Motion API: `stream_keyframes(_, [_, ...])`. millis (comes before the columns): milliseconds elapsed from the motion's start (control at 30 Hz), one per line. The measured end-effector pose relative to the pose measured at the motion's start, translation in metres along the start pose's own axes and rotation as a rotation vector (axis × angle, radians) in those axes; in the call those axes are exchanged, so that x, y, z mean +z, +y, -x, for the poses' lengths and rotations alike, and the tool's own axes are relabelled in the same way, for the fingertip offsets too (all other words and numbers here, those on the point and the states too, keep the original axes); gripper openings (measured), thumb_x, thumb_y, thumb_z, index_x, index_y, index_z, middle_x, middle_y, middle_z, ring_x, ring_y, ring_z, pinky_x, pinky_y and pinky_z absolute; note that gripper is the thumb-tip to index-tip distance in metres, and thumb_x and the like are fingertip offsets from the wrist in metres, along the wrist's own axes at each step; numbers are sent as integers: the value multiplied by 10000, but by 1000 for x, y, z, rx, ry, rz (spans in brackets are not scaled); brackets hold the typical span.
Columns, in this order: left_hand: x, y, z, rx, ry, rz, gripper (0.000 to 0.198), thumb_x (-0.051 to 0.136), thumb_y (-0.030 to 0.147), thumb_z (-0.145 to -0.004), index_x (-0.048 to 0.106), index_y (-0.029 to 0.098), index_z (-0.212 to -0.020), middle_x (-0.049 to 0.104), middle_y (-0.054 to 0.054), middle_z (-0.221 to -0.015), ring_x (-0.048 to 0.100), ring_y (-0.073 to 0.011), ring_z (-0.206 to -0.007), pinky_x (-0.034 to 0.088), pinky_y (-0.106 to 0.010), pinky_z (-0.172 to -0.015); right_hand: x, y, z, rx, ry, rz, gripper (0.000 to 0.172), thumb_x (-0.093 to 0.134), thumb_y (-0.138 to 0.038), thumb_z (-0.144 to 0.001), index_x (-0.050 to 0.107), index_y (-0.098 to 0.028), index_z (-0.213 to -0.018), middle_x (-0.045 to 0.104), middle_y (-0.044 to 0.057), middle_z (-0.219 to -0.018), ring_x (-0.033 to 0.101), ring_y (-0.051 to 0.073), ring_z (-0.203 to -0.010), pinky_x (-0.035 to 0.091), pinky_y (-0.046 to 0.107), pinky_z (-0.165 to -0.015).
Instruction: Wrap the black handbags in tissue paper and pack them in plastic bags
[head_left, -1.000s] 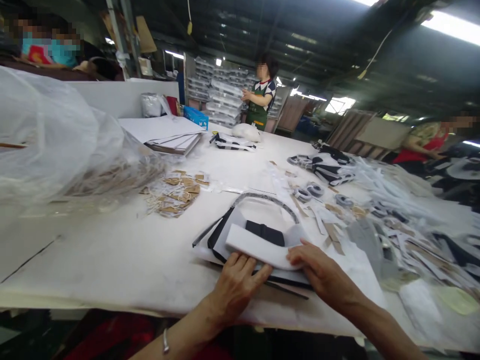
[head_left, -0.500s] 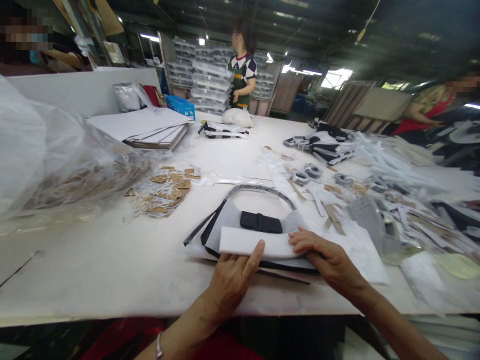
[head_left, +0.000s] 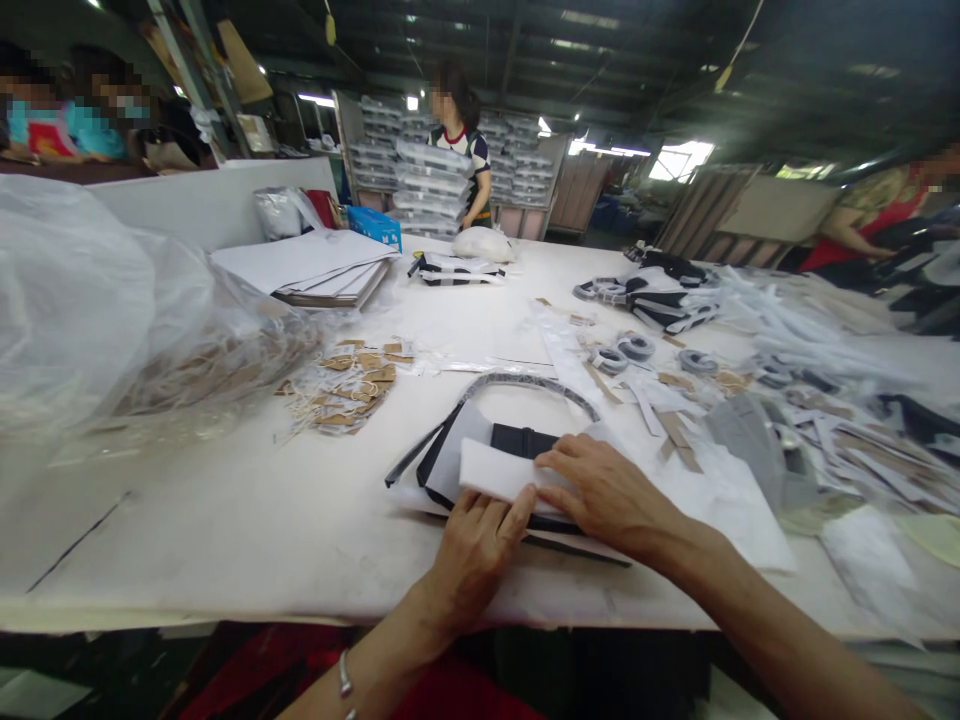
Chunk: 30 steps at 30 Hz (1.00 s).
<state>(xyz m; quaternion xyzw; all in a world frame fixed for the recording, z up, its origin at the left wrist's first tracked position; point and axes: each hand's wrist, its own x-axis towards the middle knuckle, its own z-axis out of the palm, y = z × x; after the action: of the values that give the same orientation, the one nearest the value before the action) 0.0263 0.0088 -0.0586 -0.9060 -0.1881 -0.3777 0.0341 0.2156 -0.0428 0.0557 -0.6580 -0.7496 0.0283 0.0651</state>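
Note:
A black handbag (head_left: 435, 468) with a wrapped, arched handle (head_left: 517, 380) lies on the white table, with thin pale sheeting over parts of it. Across its front is a white foam strip (head_left: 491, 470), just below a black buckle piece (head_left: 517, 440). My left hand (head_left: 484, 540) grips the strip's lower edge, fingers under it and thumb near the middle. From the right, my right hand (head_left: 600, 490) holds the strip's right part, which its fingers partly cover.
Brown tags with strings (head_left: 352, 385) and a clear plastic bag (head_left: 75, 300) lie at the left. White sheets (head_left: 307, 262) are stacked behind. Wrapped rolls (head_left: 636, 346) and paper scraps (head_left: 679, 440) spread to the right. A person (head_left: 480, 180) stands beyond the table.
My right hand has moved left over the bag, close to my left hand. Less of the foam strip shows at its right side. The view has shifted slightly.

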Motion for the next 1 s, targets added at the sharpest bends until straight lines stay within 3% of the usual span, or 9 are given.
stream_keyframes(100, [-1,0,1,-13,-15,14,397,479,176,-963,442,95,-1350,683,-90,-975,633,-216,-878,465,-395,-855,22,-3,-5,-62,70,-86,289,464,-242,-957,644,-191,-1177,610,118,-1284,574,232,-1174,473,394,-995])
stream_keyframes(267, [-1,-1,0,1,23,68,496,466,129,-950,333,74,-1424,685,-107,-1025,622,-212,-915,465,-391,-880,28,-7,-1,-18,15,-83,294,453,-269,-973,644,-230,-1193,693,73,-1138,639,216,-1031,510,374,-913])
stream_keyframes(433, [0,-6,3,36,23,117,467,450,117,-953,367,96,-1412,689,-86,-950,629,-199,-879,486,-378,-840,33,0,-6,-49,23,-37,306,495,-243,-949,651,-269,-1211,667,68,-1219,614,221,-1090,477,391,-941])
stream_keyframes(600, [-28,-4,6,130,94,292,357,448,105,-952,505,113,-1304,680,-103,-1067,604,-184,-1064,478,-348,-956,44,8,-5,-112,17,-52,283,512,-261,-947,667,-297,-1181,636,58,-1245,597,207,-1098,464,373,-949])
stream_keyframes(700, [-41,-2,-6,186,71,231,413,474,122,-936,475,120,-1349,660,-114,-1181,526,-215,-1242,428,-377,-1058,50,6,-7,-123,55,-80,268,515,-219,-935,676,-255,-1146,634,78,-1200,592,209,-1065,475,380,-931])
stream_keyframes(767, [-35,-3,-15,154,-42,87,486,482,202,-944,397,87,-1409,589,-157,-1320,471,-247,-1314,409,-404,-1088,54,4,-8,-98,106,-122,244,500,-198,-937,691,-218,-1087,636,90,-1158,591,208,-1034,488,385,-919])
stream_keyframes(867, [-12,-8,-18,114,-137,-75,500,441,235,-960,368,41,-1415,541,-203,-1370,521,-236,-1275,439,-376,-1063,54,3,-6,-92,190,-204,219,493,-203,-948,697,-183,-1025,652,89,-1058,599,189,-982,513,348,-897])
stream_keyframes(1000, [5,-14,-9,137,-150,-110,443,391,162,-960,422,68,-1392,543,-166,-1380,519,-227,-1276,426,-385,-1080,47,1,15,-161,341,-71,237,464,-150,-953,675,-161,-1058,685,87,-1035,603,200,-1030,453,413,-1013])
